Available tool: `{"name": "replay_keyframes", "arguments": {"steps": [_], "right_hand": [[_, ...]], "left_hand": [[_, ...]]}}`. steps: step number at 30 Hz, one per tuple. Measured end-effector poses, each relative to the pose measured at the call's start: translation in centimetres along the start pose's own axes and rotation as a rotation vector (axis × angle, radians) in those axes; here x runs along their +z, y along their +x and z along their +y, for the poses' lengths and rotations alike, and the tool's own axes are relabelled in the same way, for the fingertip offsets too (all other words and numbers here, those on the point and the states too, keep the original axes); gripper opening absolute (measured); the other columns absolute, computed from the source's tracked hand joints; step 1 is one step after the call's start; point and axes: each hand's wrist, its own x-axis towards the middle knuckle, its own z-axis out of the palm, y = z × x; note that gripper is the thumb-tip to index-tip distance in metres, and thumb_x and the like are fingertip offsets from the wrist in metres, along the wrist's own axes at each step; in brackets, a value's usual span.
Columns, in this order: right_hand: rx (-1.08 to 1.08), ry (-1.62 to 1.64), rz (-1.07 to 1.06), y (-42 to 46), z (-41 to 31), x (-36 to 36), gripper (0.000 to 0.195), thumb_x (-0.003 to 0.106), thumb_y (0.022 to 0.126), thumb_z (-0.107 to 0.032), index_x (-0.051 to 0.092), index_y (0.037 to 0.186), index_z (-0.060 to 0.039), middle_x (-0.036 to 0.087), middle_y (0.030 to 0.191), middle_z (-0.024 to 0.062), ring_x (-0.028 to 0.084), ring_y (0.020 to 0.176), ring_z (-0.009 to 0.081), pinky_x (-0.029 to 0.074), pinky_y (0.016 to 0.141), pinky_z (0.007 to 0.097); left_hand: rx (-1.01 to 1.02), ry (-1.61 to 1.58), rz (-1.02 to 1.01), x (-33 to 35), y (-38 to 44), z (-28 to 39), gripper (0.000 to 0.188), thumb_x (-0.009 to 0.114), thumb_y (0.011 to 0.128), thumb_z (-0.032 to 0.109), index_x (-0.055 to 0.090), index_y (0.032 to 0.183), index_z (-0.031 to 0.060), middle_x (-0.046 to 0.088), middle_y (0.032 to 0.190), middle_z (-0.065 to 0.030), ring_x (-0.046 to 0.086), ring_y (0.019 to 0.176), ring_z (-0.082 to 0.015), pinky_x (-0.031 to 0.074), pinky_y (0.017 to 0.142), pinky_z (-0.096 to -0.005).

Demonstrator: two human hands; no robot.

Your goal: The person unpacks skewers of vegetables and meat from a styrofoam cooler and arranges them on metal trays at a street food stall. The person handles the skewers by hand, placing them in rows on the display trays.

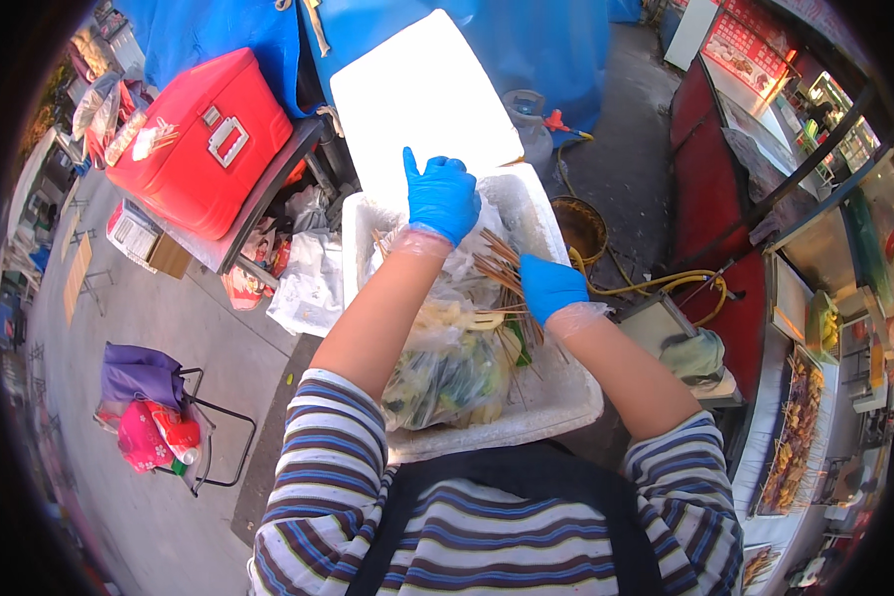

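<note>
A white foam box (566,402) stands before me, with its white foam lid (425,97) tilted up beyond the far side. My left hand (443,197), in a blue glove, is over the far part of the box, in front of the lid. One finger sticks out and the others are bent; whether it grips anything is hidden. Gloved in blue too, my right hand (551,287) closes on a bundle of thin wooden skewers (501,261) at the box's right side. Nearer to me in the box lies a clear plastic bag (447,380) of skewered green and pale food.
Left, a red cooler box (208,141) sits on a table; a folding stool (216,425) holds bags. Beyond the box stand a gas cylinder (533,138) and a round pan (579,227). A yellow hose (670,281) runs right, near a tray of skewered food (793,432).
</note>
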Motion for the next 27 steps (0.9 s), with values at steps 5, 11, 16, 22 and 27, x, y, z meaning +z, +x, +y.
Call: {"name": "replay_keyframes", "arguments": {"steps": [5,11,16,22,27], "right_hand": [[0.025,-0.052,-0.034,-2.8,1.7,-2.8,0.017,0.047,0.086,-0.023,0.051,0.087,-0.0072,0.06,0.08,0.0192,0.059,0.07,0.0381,0.047,0.058,0.0456],[0.062,-0.048,-0.123,-5.1,2.8,-2.3,0.008,0.05,0.08,-0.011,0.052,0.085,-0.006,0.061,0.077,0.0173,0.06,0.07,0.036,0.048,0.057,0.0427],[0.106,0.046,-0.099,-6.9,4.7,-1.5,0.014,0.049,0.083,-0.018,0.053,0.087,-0.0057,0.06,0.079,0.0181,0.059,0.072,0.037,0.047,0.061,0.0432],[0.252,0.424,-0.186,-11.0,7.2,-4.0,0.022,0.048,0.085,-0.027,0.053,0.091,-0.0061,0.059,0.084,0.0216,0.056,0.082,0.0388,0.045,0.067,0.0438],[0.386,0.872,-0.123,-16.5,11.5,-3.6,0.024,0.055,0.084,-0.024,0.057,0.099,-0.0042,0.055,0.068,0.0149,0.055,0.062,0.0208,0.045,0.059,0.0339]], "left_hand": [[0.103,-0.689,-0.164,2.4,0.1,-4.4,0.038,0.064,0.071,0.034,0.06,0.108,0.0269,0.037,0.135,-0.0083,0.029,0.127,-0.0287,0.014,0.102,-0.0566],[0.16,0.117,-0.364,3.6,0.2,-3.3,0.034,0.055,0.078,0.027,0.057,0.112,0.0288,0.038,0.135,-0.0019,0.03,0.127,-0.0232,0.006,0.101,-0.0635],[-0.041,0.213,-0.276,4.2,1.6,-4.4,0.021,0.052,0.079,0.028,0.066,0.093,0.0206,0.057,0.113,0.0009,0.047,0.113,-0.0223,0.006,0.098,-0.0671],[-0.14,0.247,-0.483,5.3,0.7,-5.0,0.03,0.048,0.079,0.024,0.062,0.105,0.0205,0.046,0.127,-0.0043,0.038,0.121,-0.0266,0.006,0.099,-0.0666],[-0.211,-0.24,-0.056,-0.8,-2.1,0.3,0.075,0.059,0.071,0.011,0.026,0.138,0.021,0.028,0.139,-0.0156,0.027,0.128,-0.0316,0.018,0.102,-0.0547]]}}
